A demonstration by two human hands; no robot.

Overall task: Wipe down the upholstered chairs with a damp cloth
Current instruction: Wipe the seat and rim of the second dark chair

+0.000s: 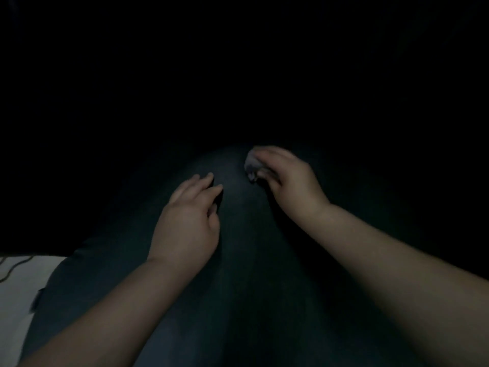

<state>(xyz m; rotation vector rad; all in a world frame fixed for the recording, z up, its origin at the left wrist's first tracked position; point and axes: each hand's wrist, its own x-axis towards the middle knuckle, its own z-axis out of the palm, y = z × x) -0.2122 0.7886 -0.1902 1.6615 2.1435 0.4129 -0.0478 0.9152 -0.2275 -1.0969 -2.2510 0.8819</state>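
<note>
The scene is very dark. A dark blue-green upholstered chair surface fills the lower middle of the head view. My right hand grips a small bunched pale grey cloth and holds it against the upholstery near the top of the lit patch. My left hand lies to the left of it with fingers straight, flat on the fabric. Both forearms reach in from the bottom corners.
A pale floor or surface shows at the lower left, with a thin dark cable lying across it. Everything above and to the right of the chair is black and cannot be made out.
</note>
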